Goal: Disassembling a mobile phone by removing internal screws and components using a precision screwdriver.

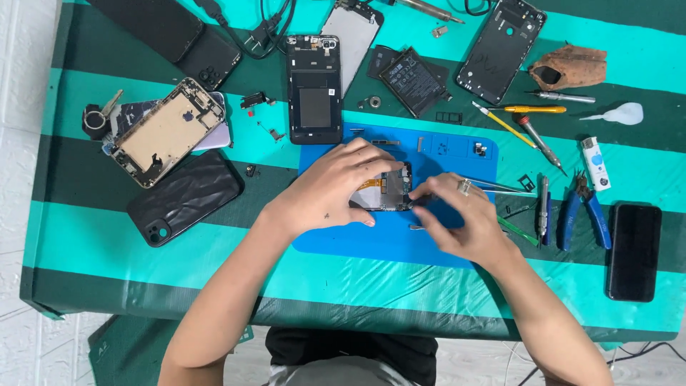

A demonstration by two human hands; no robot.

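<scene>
- A desk [107,236] draped in a teal and dark green striped cloth carries a spread of opened phones and tools; the person sits at its near edge.
- A blue work mat [457,246] lies at the middle of the desk, apparently to keep small parts from straying.
- Toward the left edge rest a gold-framed phone chassis [168,132], face open, and a black phone case [187,196] just nearer the person.
- Near the far edge lie a black phone frame [314,89], a dark back cover [500,50] and a flat black battery [414,81] bearing a pale printed label.
- A dark phone [634,250] sits screen-up by the right edge.
- The left hand [336,189] arches over the small opened phone [386,189] on the mat, fingers curled and pressed against its edges, seemingly to steady it.
- The right hand [464,214] meets the phone's right side, thumb and forefinger pinched together at its edge; what they pinch is too small to tell.
- Blue-handled pliers [586,211] and a white lighter [594,163] with a blue label lie toward the right edge.
- Metal tweezers [500,187] rest just beyond the right hand.
</scene>
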